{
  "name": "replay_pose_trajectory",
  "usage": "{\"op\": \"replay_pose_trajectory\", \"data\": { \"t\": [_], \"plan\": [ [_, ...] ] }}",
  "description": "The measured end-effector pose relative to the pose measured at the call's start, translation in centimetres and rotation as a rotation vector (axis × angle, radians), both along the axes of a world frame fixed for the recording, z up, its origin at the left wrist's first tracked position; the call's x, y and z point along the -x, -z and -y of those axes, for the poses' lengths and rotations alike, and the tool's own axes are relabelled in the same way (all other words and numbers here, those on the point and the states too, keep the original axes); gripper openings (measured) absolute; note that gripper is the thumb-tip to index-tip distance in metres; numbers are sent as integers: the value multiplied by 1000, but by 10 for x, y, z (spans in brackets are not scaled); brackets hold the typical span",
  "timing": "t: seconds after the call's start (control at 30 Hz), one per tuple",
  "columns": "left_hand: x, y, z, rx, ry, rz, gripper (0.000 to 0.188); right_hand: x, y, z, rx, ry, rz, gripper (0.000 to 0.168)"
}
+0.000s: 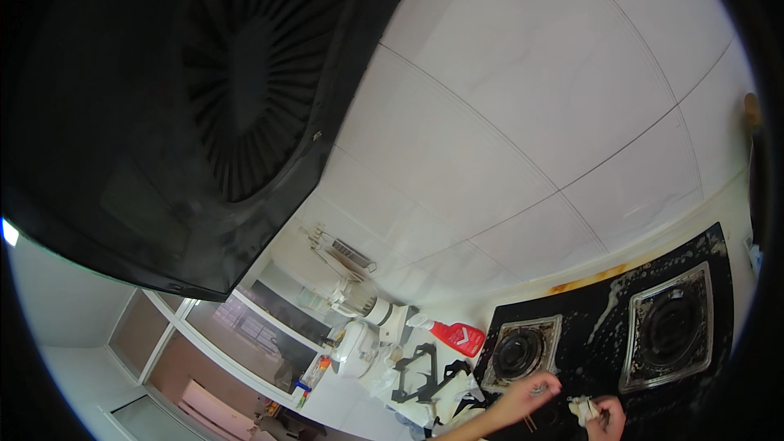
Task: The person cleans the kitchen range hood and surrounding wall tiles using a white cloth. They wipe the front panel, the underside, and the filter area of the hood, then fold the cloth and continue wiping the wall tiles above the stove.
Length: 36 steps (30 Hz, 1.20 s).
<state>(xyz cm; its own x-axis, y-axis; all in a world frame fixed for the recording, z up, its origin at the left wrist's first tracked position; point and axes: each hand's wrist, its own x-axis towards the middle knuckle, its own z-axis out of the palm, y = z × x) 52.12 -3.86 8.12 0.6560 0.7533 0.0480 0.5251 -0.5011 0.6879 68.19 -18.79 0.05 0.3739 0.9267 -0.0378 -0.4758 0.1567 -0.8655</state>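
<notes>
My left hand (531,391) is over the front of the left burner, with its fingers curled. A small greyish bit shows at its fingertips, too small to identify. Below that wrist are thin brown sticks (530,422). At the lower edge of the view, my right hand (607,419) grips a crumpled off-white cloth (583,410). Both hands are above a black gas cooktop (582,343) streaked with whitish foam. Its left burner (520,352) and right burner (670,331) have grimy square metal surrounds, with no pan supports on them.
A red spray bottle (459,338) lies tilted left of the cooktop. Black pan supports (416,373) rest on the white counter (343,401). Behind them are a blender (367,306) and a white appliance (355,349). A dark range hood (153,165) overhangs at upper left.
</notes>
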Motion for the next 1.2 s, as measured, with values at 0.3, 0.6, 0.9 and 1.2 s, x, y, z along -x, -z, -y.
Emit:
{"op": "replay_pose_trajectory", "data": {
  "t": [0.3,0.6,0.9,1.2],
  "plan": [
    [103,-114,-17,86,-451,161,16,39,-125,-138,-327,-104,-288,15],
    [164,-134,45,75,-542,99,22,29,-403,-232,-974,149,-242,14],
    [149,-210,55,-83,-563,52,27,5,-545,-233,-1026,411,-319,18],
    [132,-235,64,-155,-484,22,30,7,-544,-229,-1038,514,-84,15]
  ]
}}
